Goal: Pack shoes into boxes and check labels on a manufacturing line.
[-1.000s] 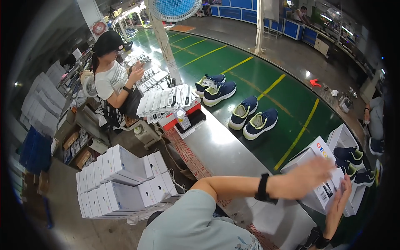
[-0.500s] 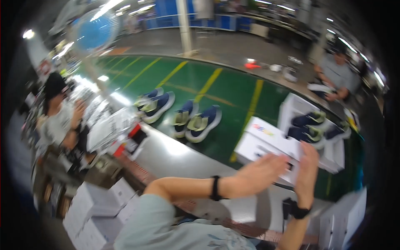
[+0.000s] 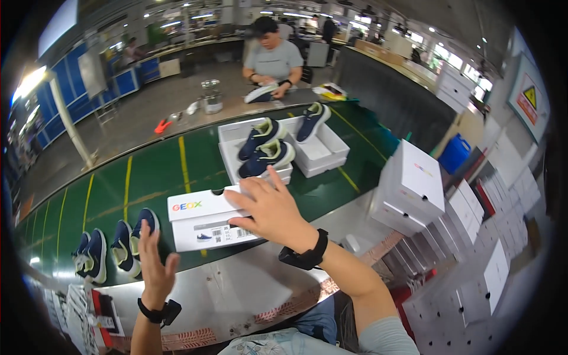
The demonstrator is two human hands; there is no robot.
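One empty left hand (image 3: 156, 269) hovers, fingers loose; the spread right hand (image 3: 277, 214) rests on a white shoebox (image 3: 201, 221), lid already on. Beside the left, navy sneakers (image 3: 96, 254) stand unboxed; beyond the right, uncovered boxes (image 3: 322, 164) hold three more sneakers (image 3: 266, 161).

Shoes (image 3: 93, 255): eight visible, four on belt (image 3: 154, 183) left, two in left open box (image 3: 232, 142), one at right open box (image 3: 324, 164), one with far co-worker (image 3: 275, 59). Open boxes: two. Closed box (image 3: 189, 222): one. Near hands: two, left hand (image 3: 155, 269) and right hand (image 3: 273, 213). Near wristbands (image 3: 307, 254): two. Stacked boxes (image 3: 417, 171), right: overlapping, uncountable. Warning sign (image 3: 531, 97): one.
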